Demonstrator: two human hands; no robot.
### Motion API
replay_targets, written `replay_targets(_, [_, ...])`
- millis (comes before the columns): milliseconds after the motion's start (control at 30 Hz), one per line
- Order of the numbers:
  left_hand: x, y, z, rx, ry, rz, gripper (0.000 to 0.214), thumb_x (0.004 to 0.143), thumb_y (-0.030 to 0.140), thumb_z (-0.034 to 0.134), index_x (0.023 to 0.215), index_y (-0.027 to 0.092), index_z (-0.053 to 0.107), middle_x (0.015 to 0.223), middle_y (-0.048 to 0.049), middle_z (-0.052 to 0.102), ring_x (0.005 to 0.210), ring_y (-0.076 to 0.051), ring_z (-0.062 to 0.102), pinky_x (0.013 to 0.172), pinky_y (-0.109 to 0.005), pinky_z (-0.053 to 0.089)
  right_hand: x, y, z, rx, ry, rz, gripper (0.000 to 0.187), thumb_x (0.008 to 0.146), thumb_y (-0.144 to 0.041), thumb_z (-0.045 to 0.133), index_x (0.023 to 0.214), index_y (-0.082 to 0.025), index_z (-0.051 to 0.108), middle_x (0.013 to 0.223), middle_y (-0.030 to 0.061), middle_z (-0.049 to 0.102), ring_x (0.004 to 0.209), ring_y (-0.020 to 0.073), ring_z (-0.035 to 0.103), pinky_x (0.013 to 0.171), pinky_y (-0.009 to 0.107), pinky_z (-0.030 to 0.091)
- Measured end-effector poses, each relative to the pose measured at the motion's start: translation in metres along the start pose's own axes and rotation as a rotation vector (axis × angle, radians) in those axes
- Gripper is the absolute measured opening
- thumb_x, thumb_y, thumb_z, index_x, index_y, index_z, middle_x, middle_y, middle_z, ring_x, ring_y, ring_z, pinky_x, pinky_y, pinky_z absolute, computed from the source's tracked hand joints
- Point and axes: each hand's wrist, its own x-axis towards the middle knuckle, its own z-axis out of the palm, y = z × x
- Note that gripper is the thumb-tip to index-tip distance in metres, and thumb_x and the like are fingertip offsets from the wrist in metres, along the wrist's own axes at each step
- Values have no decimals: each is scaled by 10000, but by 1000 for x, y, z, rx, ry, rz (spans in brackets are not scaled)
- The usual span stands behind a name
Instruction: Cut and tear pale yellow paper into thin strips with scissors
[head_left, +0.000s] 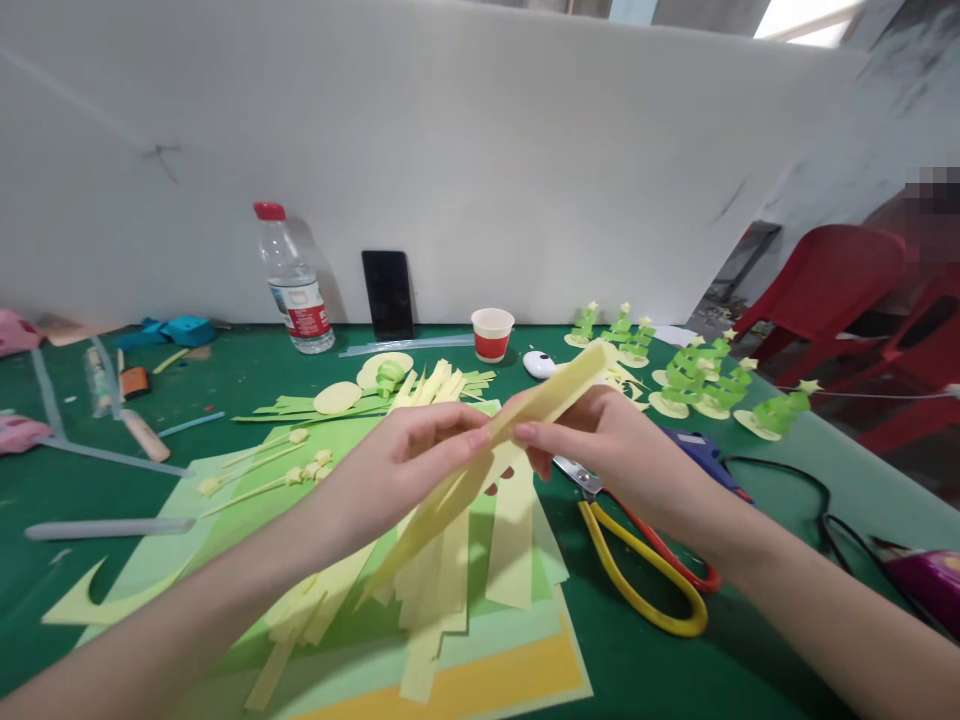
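Both hands hold a bundle of pale yellow paper strips (pixel 555 398) above the green table (pixel 247 375). My left hand (pixel 409 465) pinches the strips from the left with fingers closed on them. My right hand (pixel 600 440) grips the same bundle from the right, fingers wrapped round it. The strips fan out and hang down toward a stack of green and yellow paper sheets (pixel 517 670). Yellow-and-red-handled scissors (pixel 645 570) lie just under my right wrist.
Small green paper trees with yellow stars (pixel 697 375) stand at the right. A water bottle (pixel 292 285), a black phone (pixel 388 295), a red paper cup (pixel 492 335) and a white mouse (pixel 538 364) line the back. A blue glue gun (pixel 697 450) with black cable lies right. Red chairs (pixel 825 285) beyond.
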Motion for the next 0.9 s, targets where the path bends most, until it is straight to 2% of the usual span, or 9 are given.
replay_targets(100, [-1, 1, 1, 67, 1, -55, 192, 804, 342, 472, 764, 195, 590, 634, 33, 578, 543, -105, 540, 462, -189, 407, 1, 3, 0, 23, 23, 36, 157, 773, -284, 568, 691, -154, 599, 555, -35, 507, 512, 58, 463, 505, 176, 406])
replay_targets(233, [-2, 2, 0, 101, -12, -54, 217, 772, 336, 515, 623, 181, 540, 548, 57, 478, 490, -82, 477, 432, -172, 361, 2, 2, -6, 101, 47, 23, 126, 766, -269, 582, 711, -164, 625, 571, -29, 507, 515, 58, 468, 475, 157, 411])
replay_targets(400, [-1, 0, -6, 168, -79, 11, 237, 797, 352, 469, 664, 193, 584, 646, 33, 604, 569, -113, 566, 499, -191, 438, 4, -7, -32, 167, 145, 0, 48, 701, -180, 642, 688, -190, 687, 609, -21, 547, 457, 38, 463, 404, 129, 399])
replay_targets(433, [-1, -1, -7, 229, -42, 48, 227, 802, 351, 462, 704, 199, 599, 697, 24, 629, 613, -127, 586, 539, -205, 461, 4, -8, -36, 158, 149, 3, 56, 691, -167, 647, 681, -196, 693, 599, -23, 550, 451, 41, 478, 393, 127, 400])
replay_targets(500, [-1, -3, -8, 380, 118, 142, 205, 808, 334, 461, 864, 203, 609, 878, -11, 656, 777, -169, 607, 670, -257, 491, 4, -10, -38, 129, 141, 18, 58, 680, -168, 655, 670, -204, 699, 585, -21, 560, 468, 58, 522, 380, 127, 406])
replay_targets(567, [-2, -6, -7, 504, 305, 267, 267, 831, 280, 429, 1053, 196, 549, 1078, -49, 613, 965, -195, 566, 813, -308, 463, 3, -9, -32, 105, 137, 35, 39, 677, -188, 663, 663, -203, 697, 608, -13, 581, 509, 75, 565, 392, 130, 421])
replay_targets(633, [-5, -8, -3, 604, 413, 445, 309, 858, 189, 358, 1132, 190, 500, 1165, -60, 572, 1065, -183, 517, 898, -326, 417, 2, -7, -19, 111, 155, 34, 48, 682, -229, 666, 661, -194, 690, 630, -6, 592, 543, 91, 595, 416, 140, 435])
replay_targets(733, [-9, -9, 3, 753, 442, 683, 321, 857, 124, 354, 1138, 186, 495, 1169, -54, 581, 1091, -172, 503, 960, -355, 363, -2, -2, 0, 182, 134, -1, 113, 713, -293, 642, 716, -191, 689, 668, -1, 597, 583, 97, 602, 455, 153, 442])
replay_targets(900, [-14, -5, 8, 910, 486, 735, 274, 832, 267, 496, 1076, 145, 526, 1089, -78, 633, 1032, -199, 548, 978, -378, 331, -11, -1, 11, 324, -11, -40, 147, 797, -300, 557, 789, -240, 691, 717, -23, 626, 630, 57, 555, 611, 147, 465])
